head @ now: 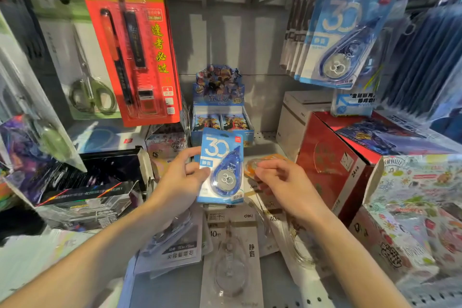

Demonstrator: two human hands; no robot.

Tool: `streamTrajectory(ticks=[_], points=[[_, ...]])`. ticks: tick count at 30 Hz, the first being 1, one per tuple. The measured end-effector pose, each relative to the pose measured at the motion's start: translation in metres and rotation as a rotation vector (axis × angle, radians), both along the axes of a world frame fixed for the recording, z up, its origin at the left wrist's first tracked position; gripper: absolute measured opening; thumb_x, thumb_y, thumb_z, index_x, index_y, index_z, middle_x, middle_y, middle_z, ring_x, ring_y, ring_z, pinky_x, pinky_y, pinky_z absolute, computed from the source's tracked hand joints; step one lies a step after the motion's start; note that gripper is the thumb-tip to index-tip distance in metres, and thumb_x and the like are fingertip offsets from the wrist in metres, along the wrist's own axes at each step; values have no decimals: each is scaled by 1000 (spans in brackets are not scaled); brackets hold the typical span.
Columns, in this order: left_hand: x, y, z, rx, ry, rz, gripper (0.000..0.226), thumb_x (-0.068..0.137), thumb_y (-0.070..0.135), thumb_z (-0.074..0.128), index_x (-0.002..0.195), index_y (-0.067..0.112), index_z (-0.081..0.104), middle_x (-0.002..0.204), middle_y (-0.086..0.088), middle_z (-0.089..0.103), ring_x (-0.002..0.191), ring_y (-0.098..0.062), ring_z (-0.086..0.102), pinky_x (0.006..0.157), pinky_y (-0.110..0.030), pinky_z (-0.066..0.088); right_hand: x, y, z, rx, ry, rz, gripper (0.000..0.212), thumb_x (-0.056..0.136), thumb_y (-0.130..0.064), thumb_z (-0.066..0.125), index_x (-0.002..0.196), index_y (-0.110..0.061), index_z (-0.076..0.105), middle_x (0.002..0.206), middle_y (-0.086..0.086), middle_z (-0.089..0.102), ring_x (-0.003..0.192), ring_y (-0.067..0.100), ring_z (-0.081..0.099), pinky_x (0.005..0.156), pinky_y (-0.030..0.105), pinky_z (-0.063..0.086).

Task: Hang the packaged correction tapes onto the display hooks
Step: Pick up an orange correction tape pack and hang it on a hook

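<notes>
- Shelf bay [270, 137]: a store fixture crowded with stationery. Hanging stock fills the upper part, boxed goods stand at the back, and loose packs lie on the shelf floor in front.
- Hung blue packs [335, 42], upper right: a row of matching "30" correction tapes already on a hook. Judged the likely destination; the hook itself is hidden by a price strip.
- Loose packs [231, 245] on the shelf: several grey and white carded tapes overlapping one another beneath the forearms, not yet hung.
- Blue correction tape pack [221, 165]: held upright at centre, above the loose packs, face toward the camera. It is a flat card with a clear blister over the dispenser. Judged light and fairly stiff, with a glossy and possibly slippery film. The hang hole near the top edge is too small to make out.
- Left hand [183, 177]: pinches the pack's left edge, thumb on the front. Best grip is judged to be low on the card edge, leaving the top free for the hook.
- Right hand [280, 180]: fingers curled around an orange pack [252, 165], mostly hidden, just beside the blue one.
</notes>
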State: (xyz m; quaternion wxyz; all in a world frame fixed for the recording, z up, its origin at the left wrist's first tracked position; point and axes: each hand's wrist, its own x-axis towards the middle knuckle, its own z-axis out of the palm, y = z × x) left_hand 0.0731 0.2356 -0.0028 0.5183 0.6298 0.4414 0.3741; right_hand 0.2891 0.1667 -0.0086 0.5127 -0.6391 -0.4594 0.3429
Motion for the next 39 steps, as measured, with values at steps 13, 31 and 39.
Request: streamTrajectory(ticks=[13, 31, 39], points=[[-9, 0, -1, -8, 78, 44, 35, 97, 23, 59, 105, 56, 53, 108, -23, 73, 89, -34, 63, 80, -46, 47, 20, 67, -25, -307, -908, -38, 57, 95, -54, 58, 142, -21, 56, 147, 5, 56, 140, 29, 45, 112, 46, 36], [-19, -5, 7, -2, 116, 75, 38, 102, 18, 52, 138, 30, 49, 109, -28, 68, 93, -42, 68, 87, -67, 51, 32, 57, -5, -102, -509, -71, 52, 96, -35, 69, 141, -12, 58, 142, 10, 58, 131, 24, 55, 109, 33, 42], [-20, -6, 7, -78, 84, 91, 33, 104, 9, 50, 131, 27, 51, 90, 4, 77, 86, -22, 75, 69, -36, 58, 19, 23, 9, -17, -427, 15, 49, 91, -31, 73, 138, -23, 61, 132, -5, 61, 110, 8, 59, 84, 11, 42]])
